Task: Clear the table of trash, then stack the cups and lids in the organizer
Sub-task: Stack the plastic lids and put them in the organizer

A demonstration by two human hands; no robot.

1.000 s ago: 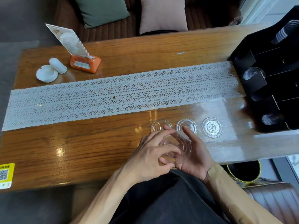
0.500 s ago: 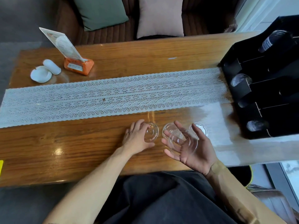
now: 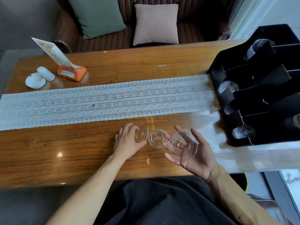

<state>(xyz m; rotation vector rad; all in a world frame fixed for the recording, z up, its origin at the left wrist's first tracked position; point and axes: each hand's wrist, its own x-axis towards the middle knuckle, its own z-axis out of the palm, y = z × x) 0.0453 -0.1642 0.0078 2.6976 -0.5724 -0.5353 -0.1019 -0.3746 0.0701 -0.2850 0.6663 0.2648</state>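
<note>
2 clear lids (image 3: 157, 138) lie flat on the table; a clear stack (image 3: 183, 145) rests tilted in an upturned palm.

A second ago both hands were joined at the lower middle of the frame, working one clear lid between them. Now they are apart. The left hand (image 3: 128, 140) has gone to the left and lies palm down on the lid at the left end of the row (image 3: 141, 133), fingers spread over it. The right hand (image 3: 193, 153) has turned palm up at the lower right of centre, and the stacked clear lids (image 3: 183, 144) rest in its open fingers, covering the rightmost lid on the table.
</note>
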